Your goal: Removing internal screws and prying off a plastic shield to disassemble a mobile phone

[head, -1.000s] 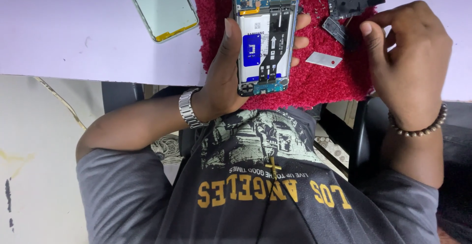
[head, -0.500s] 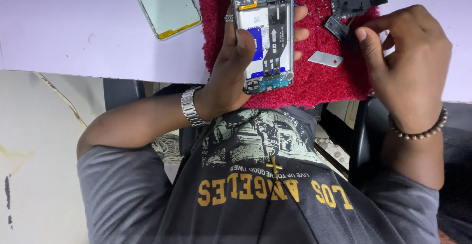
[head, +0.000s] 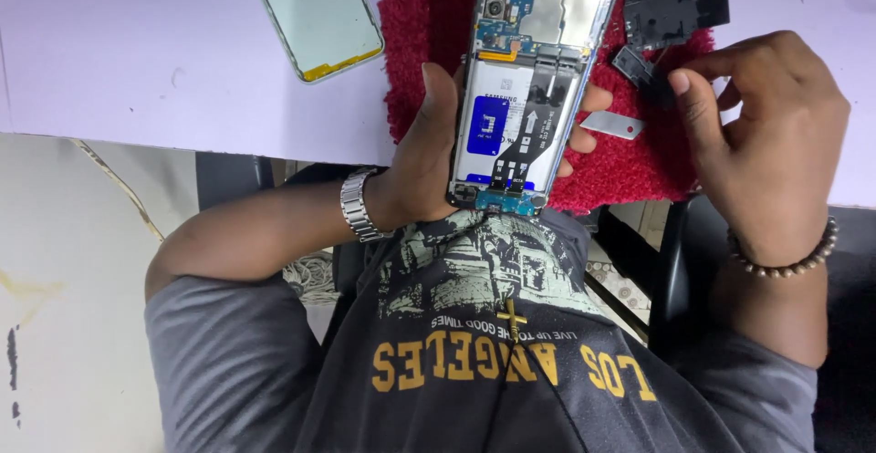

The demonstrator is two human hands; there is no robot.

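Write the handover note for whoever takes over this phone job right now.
Left hand: holds the opened phone upright over the red cloth, insides facing the camera.
Right hand: thumb tip at the small black part on the cloth; whether it grips it is unclear.
Also on the cloth: a black frame piece and a small silver plate.
On the table: a pale green panel.
Done: phone back is off.
Left: the removed pieces all lie loose, none refitted.

Grey tee (head: 474, 389) w/ short sleeves, yellow lettering + greenish print on chest. Silver link watch (head: 358, 205) on left wrist. Brown bead bracelet (head: 792, 260) on right wrist. Small gold cross (head: 512, 318) at chest.
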